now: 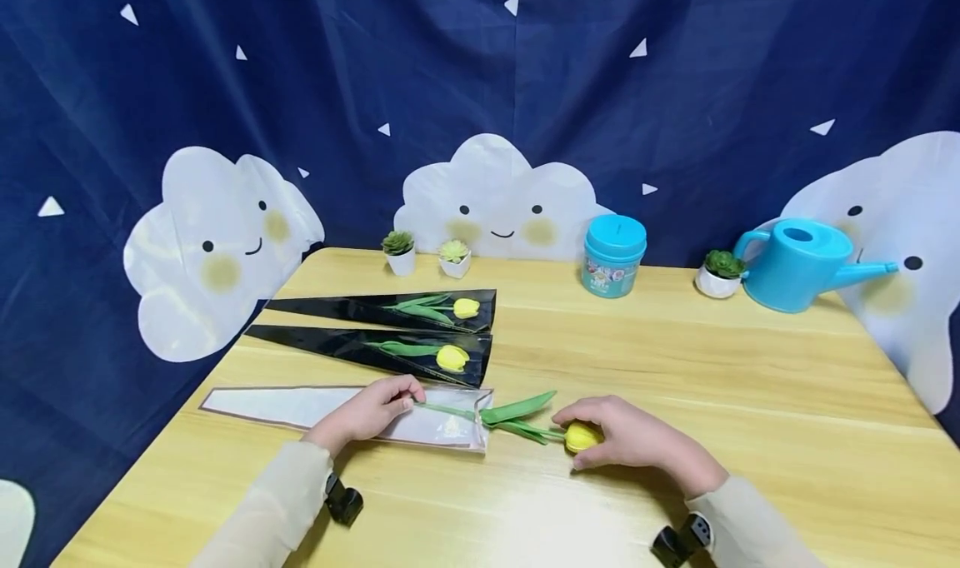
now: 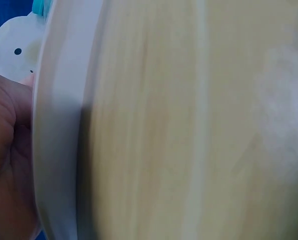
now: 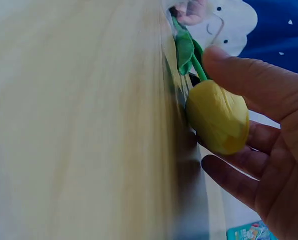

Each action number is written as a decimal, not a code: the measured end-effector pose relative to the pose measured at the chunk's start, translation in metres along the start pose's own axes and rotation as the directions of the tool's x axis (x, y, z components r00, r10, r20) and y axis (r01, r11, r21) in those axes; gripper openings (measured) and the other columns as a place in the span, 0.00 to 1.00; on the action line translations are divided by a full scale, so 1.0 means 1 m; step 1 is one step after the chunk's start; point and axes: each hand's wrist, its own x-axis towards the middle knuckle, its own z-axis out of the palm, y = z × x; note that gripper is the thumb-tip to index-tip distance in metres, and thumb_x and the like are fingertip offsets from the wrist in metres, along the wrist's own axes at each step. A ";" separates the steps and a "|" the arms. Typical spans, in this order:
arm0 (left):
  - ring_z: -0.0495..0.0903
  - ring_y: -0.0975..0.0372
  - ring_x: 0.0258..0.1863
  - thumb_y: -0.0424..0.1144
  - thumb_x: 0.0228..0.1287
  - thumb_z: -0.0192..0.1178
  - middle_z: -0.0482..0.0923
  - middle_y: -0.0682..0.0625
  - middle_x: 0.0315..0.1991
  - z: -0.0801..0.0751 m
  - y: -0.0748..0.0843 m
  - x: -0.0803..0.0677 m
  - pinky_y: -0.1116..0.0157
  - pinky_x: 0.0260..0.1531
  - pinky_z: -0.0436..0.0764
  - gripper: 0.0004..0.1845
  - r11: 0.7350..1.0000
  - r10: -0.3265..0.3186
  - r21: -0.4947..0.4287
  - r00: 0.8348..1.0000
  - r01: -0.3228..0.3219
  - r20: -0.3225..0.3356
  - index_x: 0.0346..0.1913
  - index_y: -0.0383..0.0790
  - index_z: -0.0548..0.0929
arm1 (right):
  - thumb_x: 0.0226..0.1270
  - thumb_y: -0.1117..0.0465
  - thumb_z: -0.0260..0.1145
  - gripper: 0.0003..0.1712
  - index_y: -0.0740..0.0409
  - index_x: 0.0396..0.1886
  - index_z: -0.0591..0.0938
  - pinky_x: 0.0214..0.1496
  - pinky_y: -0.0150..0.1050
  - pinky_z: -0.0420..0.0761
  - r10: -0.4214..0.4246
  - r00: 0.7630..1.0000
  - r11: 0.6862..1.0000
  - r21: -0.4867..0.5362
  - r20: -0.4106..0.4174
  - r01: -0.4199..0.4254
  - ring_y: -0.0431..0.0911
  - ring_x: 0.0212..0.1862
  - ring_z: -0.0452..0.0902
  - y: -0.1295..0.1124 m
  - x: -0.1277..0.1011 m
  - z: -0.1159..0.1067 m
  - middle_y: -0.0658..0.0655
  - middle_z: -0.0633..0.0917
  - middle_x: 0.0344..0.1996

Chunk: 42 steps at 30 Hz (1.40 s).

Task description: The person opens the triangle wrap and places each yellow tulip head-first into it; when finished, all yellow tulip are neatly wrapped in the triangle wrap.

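A pale wooden surface (image 1: 675,368) is seen from the head camera, backed by a dark blue curtain (image 1: 525,77) printed with white clouds. Beyond the left hand (image 1: 371,411), two black sleeves (image 1: 352,326) are laid side by side, each holding a yellow tulip. Directly under that hand a white sleeve (image 1: 270,403) is pressed flat, with the fingers laid near its open mouth; whether the fingers pinch the film cannot be told. In the left wrist view only the palm, the sleeve's pale edge and blurred wood are shown.

A yellow tulip (image 1: 579,436) is gripped at its bloom by the right hand (image 1: 630,436), with its green stem (image 1: 517,422) reaching across into the mouth of the white sleeve. The curl of thumb and fingers round the bloom is shown plainly only in the right wrist view, and there the leaves are seen just past the thumb.

Far beyond the right hand a blue watering can (image 1: 798,264), a teal jar (image 1: 613,254) and small potted succulents (image 1: 718,273) are ranged along the curtain.
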 end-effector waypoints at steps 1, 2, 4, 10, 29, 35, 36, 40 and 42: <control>0.66 0.63 0.29 0.28 0.67 0.49 0.66 0.53 0.26 0.001 0.000 0.000 0.67 0.34 0.66 0.07 1.000 -0.001 -0.006 1.000 0.001 0.003 0.39 0.43 0.75 | 0.53 0.53 0.72 0.28 0.56 0.53 0.78 0.52 0.42 0.74 0.005 1.000 1.000 -0.002 0.003 -0.005 0.44 0.51 0.75 0.001 -0.002 -0.001 0.52 0.81 0.49; 0.66 0.63 0.29 0.28 0.67 0.49 0.66 0.53 0.26 0.001 0.000 0.000 0.67 0.34 0.65 0.07 1.000 -0.002 -0.010 1.000 0.002 0.008 0.39 0.42 0.75 | 0.53 0.54 0.72 0.27 0.55 0.53 0.78 0.52 0.42 0.74 0.011 1.000 1.000 -0.006 0.005 -0.011 0.44 0.50 0.75 0.001 -0.005 -0.001 0.52 0.81 0.49; 0.66 0.62 0.29 0.28 0.67 0.48 0.65 0.53 0.26 0.001 0.000 0.001 0.67 0.35 0.65 0.07 1.000 -0.003 -0.015 1.000 0.003 0.016 0.39 0.42 0.75 | 0.52 0.56 0.72 0.27 0.55 0.53 0.78 0.51 0.42 0.74 0.030 1.000 0.999 -0.013 0.006 -0.029 0.44 0.50 0.75 0.002 -0.008 -0.001 0.52 0.81 0.49; 0.67 0.61 0.30 0.28 0.67 0.48 0.67 0.52 0.28 -0.003 0.004 0.001 0.66 0.35 0.65 0.07 1.000 -0.005 -0.004 1.000 0.005 0.002 0.39 0.42 0.75 | 0.53 0.59 0.71 0.25 0.56 0.53 0.78 0.49 0.40 0.75 0.056 0.998 0.998 0.037 -0.043 -0.054 0.40 0.45 0.74 0.003 -0.011 -0.001 0.51 0.81 0.47; 0.68 0.64 0.33 0.25 0.65 0.50 0.71 0.56 0.33 -0.003 0.018 -0.001 0.66 0.36 0.70 0.12 0.968 0.160 0.208 0.984 -0.141 -0.076 0.36 0.49 0.75 | 0.57 0.64 0.67 0.24 0.70 0.51 0.73 0.35 0.31 0.77 0.071 0.997 0.821 0.569 -0.024 -0.045 0.37 0.33 0.75 -0.008 0.009 0.015 0.57 0.81 0.34; 0.68 0.65 0.33 0.25 0.65 0.50 0.71 0.56 0.33 -0.003 0.023 -0.002 0.66 0.36 0.70 0.12 0.965 0.181 0.203 0.982 -0.167 -0.053 0.36 0.48 0.76 | 0.56 0.64 0.68 0.25 0.70 0.53 0.73 0.36 0.31 0.76 0.107 0.994 0.819 0.568 -0.001 -0.088 0.39 0.34 0.75 -0.013 0.019 0.020 0.57 0.81 0.34; 0.68 0.65 0.33 0.25 0.65 0.50 0.71 0.56 0.33 -0.003 0.023 -0.002 0.66 0.36 0.70 0.12 0.965 0.178 0.204 0.983 -0.164 -0.050 0.36 0.48 0.76 | 0.56 0.64 0.68 0.25 0.69 0.53 0.74 0.36 0.31 0.76 0.113 0.994 0.817 0.569 0.006 -0.097 0.40 0.34 0.75 -0.014 0.022 0.022 0.57 0.81 0.34; 0.67 0.65 0.32 0.25 0.65 0.51 0.70 0.57 0.32 -0.003 0.023 -0.002 0.66 0.36 0.70 0.12 0.967 0.168 0.201 0.985 -0.156 -0.045 0.36 0.49 0.77 | 0.56 0.64 0.68 0.26 0.68 0.54 0.74 0.35 0.32 0.76 0.131 0.991 0.815 0.565 0.030 -0.125 0.41 0.34 0.75 -0.016 0.031 0.025 0.56 0.82 0.33; 0.67 0.65 0.32 0.25 0.64 0.51 0.70 0.57 0.32 -0.004 0.022 -0.002 0.67 0.36 0.70 0.12 0.965 0.175 0.203 0.984 -0.164 -0.037 0.36 0.48 0.77 | 0.55 0.64 0.68 0.26 0.67 0.54 0.75 0.35 0.32 0.76 0.137 0.990 0.816 0.562 0.033 -0.132 0.41 0.34 0.75 -0.018 0.035 0.027 0.55 0.82 0.33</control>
